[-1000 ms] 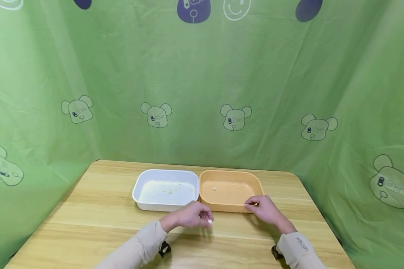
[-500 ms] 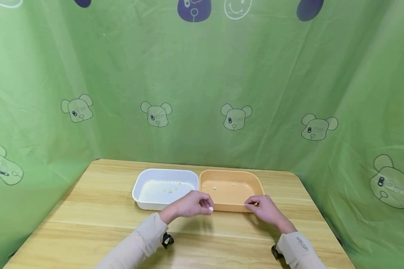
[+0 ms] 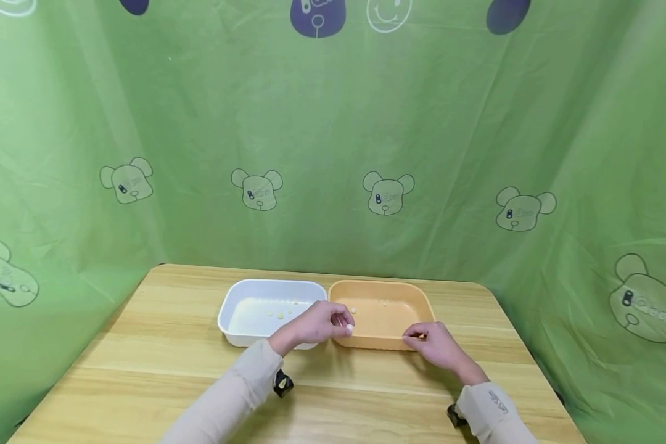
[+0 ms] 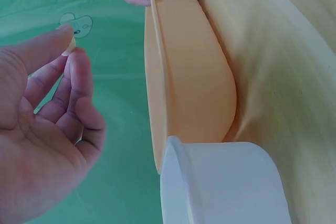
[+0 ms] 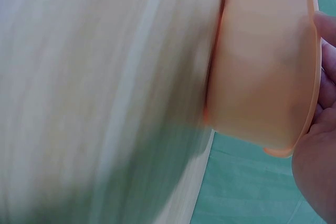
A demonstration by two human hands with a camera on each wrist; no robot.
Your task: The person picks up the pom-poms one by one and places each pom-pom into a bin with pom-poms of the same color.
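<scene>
My left hand pinches a small white round piece between thumb and fingertips. It hovers over the front left rim of the orange tray. In the left wrist view, that pale piece shows at the thumb tip, level with the tray's rim and apart from it. My right hand grips the tray's front right rim, thumb on the near side and fingers inside. A few small pale pieces lie on the orange tray's floor; part of it is hidden behind my left hand.
A white tray stands left of the orange one, their sides close together, with several small yellowish pieces in it. Both sit on a wooden table with a green curtain round it.
My left hand has risen and moved forward with the white piece, from in front of the trays to over the orange tray's front rim. My right hand has stayed on the rim.
</scene>
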